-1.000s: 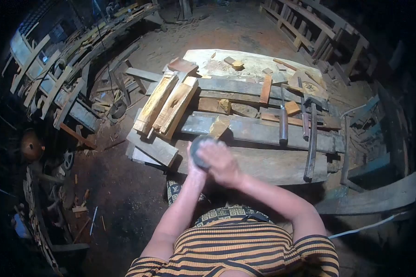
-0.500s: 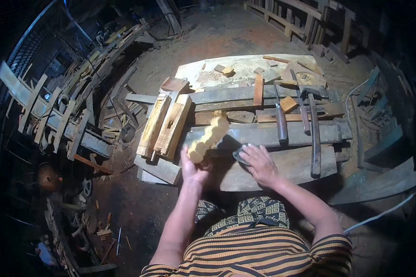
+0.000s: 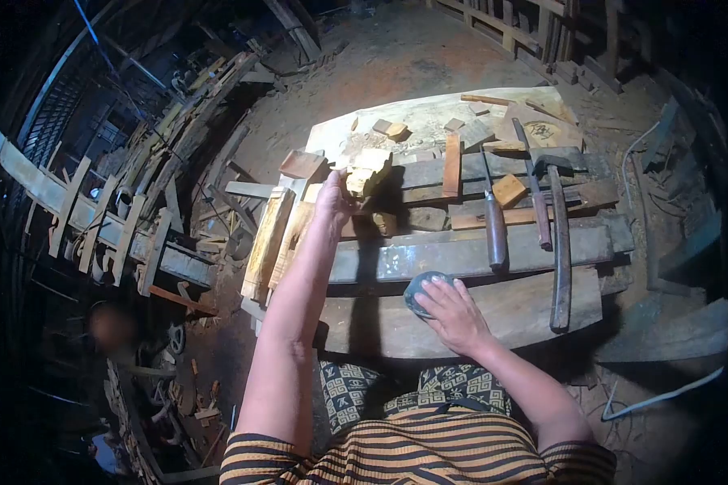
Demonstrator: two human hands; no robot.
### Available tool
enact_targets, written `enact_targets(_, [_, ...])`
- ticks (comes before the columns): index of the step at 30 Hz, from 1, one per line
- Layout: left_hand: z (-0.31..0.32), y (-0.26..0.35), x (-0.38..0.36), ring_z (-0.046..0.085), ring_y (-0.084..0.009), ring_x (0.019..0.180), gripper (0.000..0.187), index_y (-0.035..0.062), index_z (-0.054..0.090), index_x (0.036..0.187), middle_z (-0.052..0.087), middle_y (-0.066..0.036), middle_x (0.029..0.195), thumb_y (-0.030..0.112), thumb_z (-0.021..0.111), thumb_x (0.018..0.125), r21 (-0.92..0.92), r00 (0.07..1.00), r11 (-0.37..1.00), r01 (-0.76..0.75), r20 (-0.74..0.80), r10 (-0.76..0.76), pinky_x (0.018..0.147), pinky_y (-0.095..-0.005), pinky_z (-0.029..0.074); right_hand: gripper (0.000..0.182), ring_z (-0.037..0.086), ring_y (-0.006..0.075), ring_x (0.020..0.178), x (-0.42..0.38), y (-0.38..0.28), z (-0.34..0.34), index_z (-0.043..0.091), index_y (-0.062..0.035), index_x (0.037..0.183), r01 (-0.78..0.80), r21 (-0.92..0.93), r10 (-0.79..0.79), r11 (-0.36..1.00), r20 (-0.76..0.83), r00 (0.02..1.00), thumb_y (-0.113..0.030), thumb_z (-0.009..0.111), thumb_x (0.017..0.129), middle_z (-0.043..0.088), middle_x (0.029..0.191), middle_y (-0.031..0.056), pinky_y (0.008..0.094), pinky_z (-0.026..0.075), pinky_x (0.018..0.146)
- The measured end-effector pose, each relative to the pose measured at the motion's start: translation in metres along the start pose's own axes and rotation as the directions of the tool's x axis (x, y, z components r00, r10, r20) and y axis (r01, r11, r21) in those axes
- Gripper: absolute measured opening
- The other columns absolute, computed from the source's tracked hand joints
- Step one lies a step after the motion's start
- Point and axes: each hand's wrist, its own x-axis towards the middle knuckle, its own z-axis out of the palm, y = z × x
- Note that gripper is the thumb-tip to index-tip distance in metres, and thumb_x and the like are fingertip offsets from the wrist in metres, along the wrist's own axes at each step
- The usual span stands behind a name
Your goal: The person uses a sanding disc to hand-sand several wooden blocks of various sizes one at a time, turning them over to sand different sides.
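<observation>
My left hand (image 3: 336, 198) is closed around a carved, pale yellow piece of wood (image 3: 370, 171). The wood has a stepped, knobbly shape and is raised over the far left of the bench, brightly lit. My right hand (image 3: 455, 315) is over the front plank, its fingers and thumb on a dark grey-green round pad (image 3: 426, 293). The pad's left edge shows past the fingertips; its underside is hidden. To the right of this hand lie a wooden-handled chisel (image 3: 495, 230), a second long tool (image 3: 539, 202) and an adze-like tool (image 3: 560, 242) with a curved handle.
Two long wooden blocks (image 3: 268, 242) stand at the bench's left, partly behind my left forearm. Small offcuts and a yellowish wood block (image 3: 509, 191) lie farther back. A pale board (image 3: 437, 109) spans the rear. A light cable (image 3: 663, 394) runs across the floor at right.
My left hand has moved forward and up with the carved wood, away from my body. My right hand has shifted slightly toward me with the pad, away from the wood.
</observation>
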Motion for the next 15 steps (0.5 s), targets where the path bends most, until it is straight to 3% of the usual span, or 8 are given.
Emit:
enact_targets(1, [-0.002,-0.004,0.009,0.055,-0.0216,0.087,0.028,0.0179,0.056,0.109,0.063,-0.003,0.097,0.035,0.052,0.087,0.004,1.000,1.000,-0.001,0.010,0.001,0.072,-0.0445,0.040,0.043,0.037,0.0285,0.130,0.000,-0.001,0.000,0.053,-0.0098,0.124,0.000,-0.002,0.000,1.000,0.008,1.000,-0.020,0.059,0.082,0.046,0.134,0.0126,0.0510,0.026,0.108])
enact_targets(5, [-0.026,-0.009,0.028,0.056,-0.0200,0.091,0.028,0.0176,0.055,0.109,0.061,-0.002,0.101,0.035,0.052,0.087,0.063,0.990,0.990,0.123,0.056,-0.127,0.071,-0.0425,0.043,0.043,0.038,0.0277,0.129,0.001,0.001,-0.001,0.054,-0.0095,0.123,0.008,0.020,-0.008,1.000,-0.014,1.000,-0.020,0.060,0.081,0.047,0.132,0.0121,0.0507,0.027,0.107])
enact_targets(6, [-0.024,-0.013,0.026,0.058,-0.0196,0.085,0.025,0.0162,0.054,0.107,0.061,-0.002,0.098,0.031,0.054,0.087,0.086,0.988,0.995,0.054,-0.147,-0.041,0.063,-0.0395,0.046,0.043,0.038,0.0277,0.129,0.001,0.002,-0.001,0.054,-0.0095,0.123,0.001,0.029,-0.001,1.000,-0.007,1.000,-0.020,0.060,0.081,0.047,0.132,0.0121,0.0507,0.027,0.107])
enact_targets(9, [-0.026,-0.022,0.017,0.058,-0.0202,0.076,0.023,0.0143,0.054,0.107,0.060,-0.005,0.092,0.025,0.056,0.087,0.235,0.951,0.971,-0.046,-0.286,0.114,0.054,-0.0357,0.046,0.044,0.038,0.0273,0.129,0.001,0.001,-0.001,0.054,-0.0093,0.122,-0.002,0.037,0.003,0.999,-0.003,1.000,-0.020,0.061,0.081,0.047,0.132,0.0117,0.0502,0.028,0.106])
enact_targets(10, [-0.034,-0.019,0.012,0.058,-0.0199,0.073,0.033,0.0113,0.051,0.116,0.058,-0.011,0.100,0.022,0.057,0.086,0.225,0.991,0.971,-0.076,-0.090,0.098,0.052,-0.0355,0.048,0.044,0.038,0.0272,0.128,0.001,0.001,-0.001,0.054,-0.0092,0.122,-0.004,0.035,0.004,0.999,-0.006,1.000,-0.020,0.061,0.081,0.047,0.132,0.0117,0.0499,0.027,0.106])
enact_targets(11, [-0.036,-0.020,0.009,0.058,-0.0199,0.073,0.033,0.0113,0.051,0.116,0.058,-0.011,0.100,0.022,0.057,0.086,0.228,0.991,0.971,-0.074,-0.096,0.098,0.052,-0.0355,0.048,0.044,0.038,0.0272,0.128,0.001,0.001,-0.001,0.055,-0.0091,0.122,-0.004,0.033,0.004,0.999,-0.012,1.000,-0.020,0.061,0.080,0.047,0.132,0.0117,0.0497,0.027,0.106])
enact_targets(13, [-0.027,-0.018,-0.006,0.059,-0.0224,0.081,0.045,0.0066,0.043,0.127,0.053,-0.016,0.111,0.021,0.057,0.086,0.078,0.969,0.992,-0.098,-0.219,0.113,0.061,-0.0407,0.051,0.044,0.038,0.0271,0.128,0.002,0.002,0.000,0.055,-0.0091,0.123,-0.002,0.035,0.003,0.999,-0.016,1.000,-0.020,0.061,0.080,0.047,0.132,0.0117,0.0494,0.027,0.106])
enact_targets(15, [-0.028,-0.022,-0.020,0.058,-0.0256,0.090,0.058,0.0048,0.035,0.135,0.048,-0.018,0.120,0.018,0.059,0.084,0.138,0.944,0.984,-0.112,-0.295,0.149,0.072,-0.0414,0.050,0.044,0.038,0.0270,0.128,0.000,0.002,0.000,0.055,-0.0092,0.123,0.003,0.031,-0.002,1.000,-0.009,1.000,-0.020,0.061,0.081,0.047,0.133,0.0117,0.0492,0.027,0.107])
